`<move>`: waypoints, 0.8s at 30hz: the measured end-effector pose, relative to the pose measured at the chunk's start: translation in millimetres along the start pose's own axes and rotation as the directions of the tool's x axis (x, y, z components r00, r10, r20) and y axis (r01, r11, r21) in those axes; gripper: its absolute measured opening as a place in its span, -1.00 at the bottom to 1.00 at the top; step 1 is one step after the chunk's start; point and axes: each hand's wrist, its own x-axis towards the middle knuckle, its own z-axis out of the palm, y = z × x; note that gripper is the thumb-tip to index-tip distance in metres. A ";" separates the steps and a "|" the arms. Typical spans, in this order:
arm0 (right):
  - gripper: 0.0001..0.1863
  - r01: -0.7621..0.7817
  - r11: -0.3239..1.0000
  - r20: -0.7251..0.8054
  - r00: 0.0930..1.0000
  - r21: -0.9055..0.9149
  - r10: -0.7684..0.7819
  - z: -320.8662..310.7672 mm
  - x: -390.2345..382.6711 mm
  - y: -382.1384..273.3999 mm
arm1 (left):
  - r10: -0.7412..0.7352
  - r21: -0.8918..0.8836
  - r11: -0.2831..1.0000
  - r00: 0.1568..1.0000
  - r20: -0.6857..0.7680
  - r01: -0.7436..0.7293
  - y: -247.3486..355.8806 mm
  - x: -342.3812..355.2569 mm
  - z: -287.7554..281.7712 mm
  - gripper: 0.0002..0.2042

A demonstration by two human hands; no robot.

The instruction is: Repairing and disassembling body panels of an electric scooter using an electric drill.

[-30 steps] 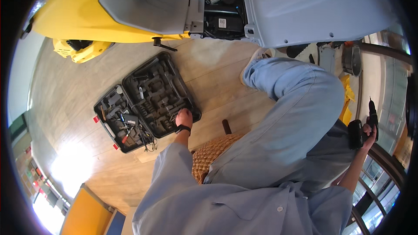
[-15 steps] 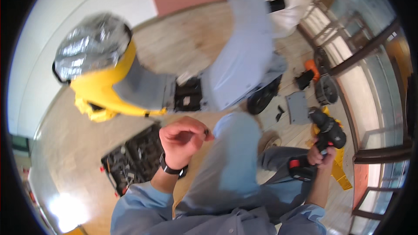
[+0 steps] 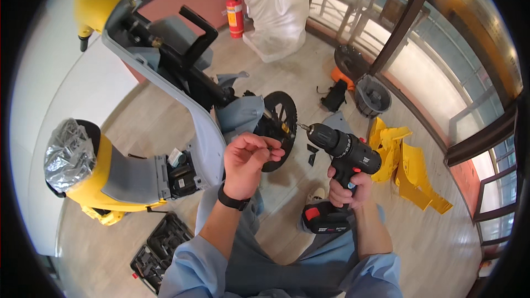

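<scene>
My right hand [image 3: 348, 187] grips the handle of a black cordless drill [image 3: 343, 150] with a red-trimmed battery pack [image 3: 324, 219]. Its bit points left toward the scooter's front wheel [image 3: 279, 127]. My left hand [image 3: 248, 157] is raised in front of me with the fingers curled, pinching something small that I cannot make out; a black watch sits on its wrist. The fingertips are a short way left of the drill's bit. In front of me stands a partly stripped yellow and grey scooter [image 3: 165, 132], its seat wrapped in plastic film.
An open black tool case [image 3: 157, 251] lies on the wooden floor at lower left. Yellow body panels [image 3: 406, 168] lie at right by the glass wall. A red fire extinguisher [image 3: 236, 15], a white covered object [image 3: 276, 5] and a grey bucket [image 3: 371, 96] stand farther off.
The view has swung up from the tool case to the scooter. My left hand rose from the case toward the drill bit, and the drill came up in front of me.
</scene>
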 end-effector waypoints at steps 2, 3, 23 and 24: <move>-0.42 -0.007 0.999 -0.007 1.000 -0.036 0.007 -3.9 -1.0 -0.8 | 0.010 0.008 1.000 1.000 -0.025 -0.010 -5.9 1.9 -2.6 -0.90; -0.42 -0.007 0.997 -0.008 1.000 -0.082 0.006 -5.2 -1.9 -0.5 | 0.030 0.015 0.999 0.999 -0.039 -0.030 -8.0 1.9 -4.3 -0.90; -0.44 -0.085 0.988 -0.083 0.994 -0.125 0.075 -4.5 -0.2 11.8 | -0.093 -0.001 0.996 0.996 -0.011 0.093 -17.3 0.4 -4.8 -0.85; -0.44 -0.085 0.989 -0.083 0.994 -0.122 0.075 -4.3 -0.2 11.8 | -0.096 0.002 0.995 0.995 -0.032 0.096 -18.0 0.2 -5.3 -0.84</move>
